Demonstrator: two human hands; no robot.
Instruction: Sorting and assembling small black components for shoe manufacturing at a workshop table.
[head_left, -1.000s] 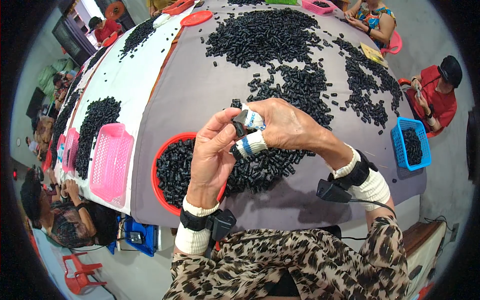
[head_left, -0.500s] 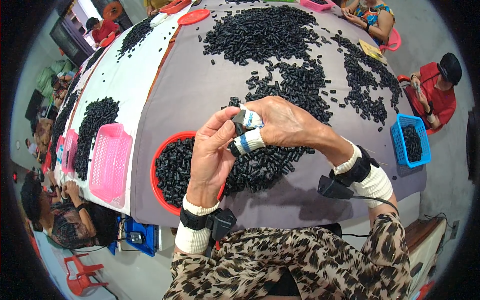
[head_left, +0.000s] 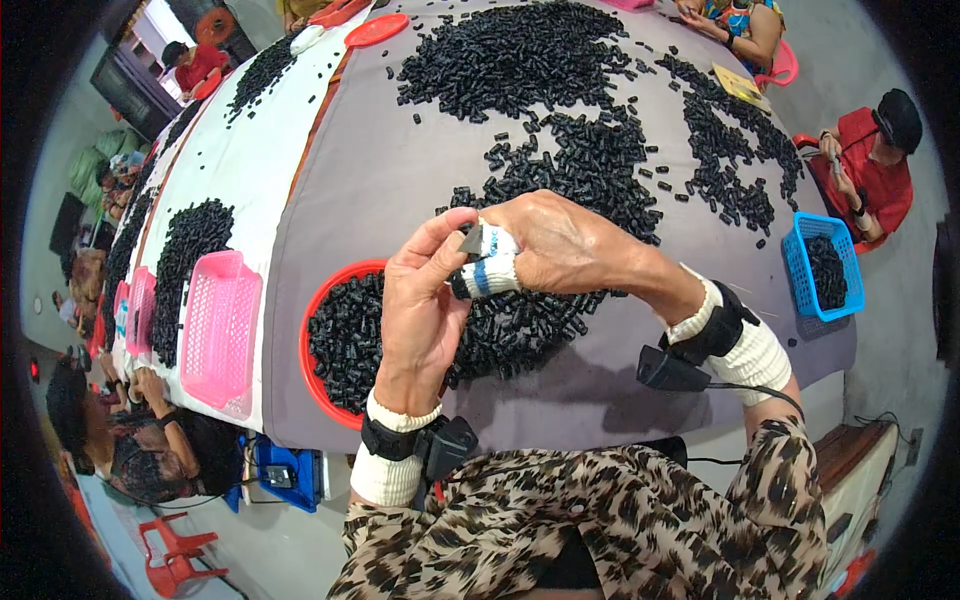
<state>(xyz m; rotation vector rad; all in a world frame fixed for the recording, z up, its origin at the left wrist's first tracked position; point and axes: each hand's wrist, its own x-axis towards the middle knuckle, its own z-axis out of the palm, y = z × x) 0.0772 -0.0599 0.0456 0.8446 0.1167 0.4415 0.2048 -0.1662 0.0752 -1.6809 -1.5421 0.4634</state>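
Note:
My left hand (head_left: 420, 310) and my right hand (head_left: 565, 240) meet above the table, fingertips together. Between them shows a flat grey pointed piece (head_left: 473, 240), blade-like, gripped by my right fingers, which wear white cloth covers (head_left: 493, 275) with blue marks. My left thumb and index finger pinch right beside it; what they hold is hidden. Below my left hand stands a round red tray (head_left: 306, 345) full of small black cylindrical parts (head_left: 345, 340). More such black parts (head_left: 530, 325) lie under and beyond my right hand.
A large heap of black parts (head_left: 510, 60) covers the far table. Pink baskets (head_left: 220, 330) stand on the white cloth at left, a blue basket (head_left: 825, 270) at the right edge. Several people sit around, one in red (head_left: 865, 180) at right. A red lid (head_left: 377, 30) lies far off.
My fingers have shifted slightly against each other, and the grey piece now shows at a different angle. The view has moved a little. The person in red at right has moved their hands.

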